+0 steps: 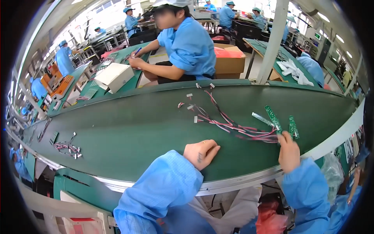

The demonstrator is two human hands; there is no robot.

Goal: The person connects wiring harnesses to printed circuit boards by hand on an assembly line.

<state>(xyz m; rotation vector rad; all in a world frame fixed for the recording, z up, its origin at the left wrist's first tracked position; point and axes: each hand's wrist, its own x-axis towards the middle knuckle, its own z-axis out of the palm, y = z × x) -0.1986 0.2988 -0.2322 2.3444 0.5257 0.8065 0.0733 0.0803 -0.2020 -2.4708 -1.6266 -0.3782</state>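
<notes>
My left hand point(201, 153) rests on the green belt point(128, 140) with its fingers curled in; nothing shows in it. To its right, my right hand point(289, 153) has its fingers closed at the wired end of a narrow green circuit board point(273, 118). Its fingertips look slightly smeared and hide the exact grip. Another green circuit board point(293, 127) and a pale strip point(262, 119) lie close by. From these boards a bundle of red, black and white wires point(241, 130) runs left across the belt, ending in several small white connectors point(196, 119).
A second wire bundle point(68, 148) with a small board lies at the belt's left. Across the belt, a co-worker point(187, 46) in blue sits by a white box point(114, 77). A cardboard box point(230, 64) and a post point(272, 43) stand behind. The belt's metal edge point(233, 183) runs before me.
</notes>
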